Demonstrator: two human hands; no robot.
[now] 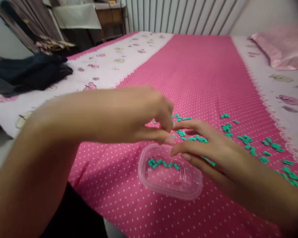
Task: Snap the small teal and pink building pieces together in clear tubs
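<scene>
A clear plastic container (161,191) sits on the dotted pink sheet, with several small green plastic pieces (164,163) inside it. Above its far rim my left hand (149,114) is bent at the wrist, thumb and fingers pinched together. Whatever lies in that pinch, if anything, is hidden. My right hand (208,145) reaches in from the right with its fingers stretched and apart, the tips close to the left fingertips. Behind and beneath it, more green pieces (181,133) are scattered on the sheet; some are covered by the hand.
Loose green pieces (247,138) spread along the sheet to the right. Dark clothes (32,72) lie on the bed's left side. A pink pillow (283,49) rests at the far right. At the back left stands a desk (109,15).
</scene>
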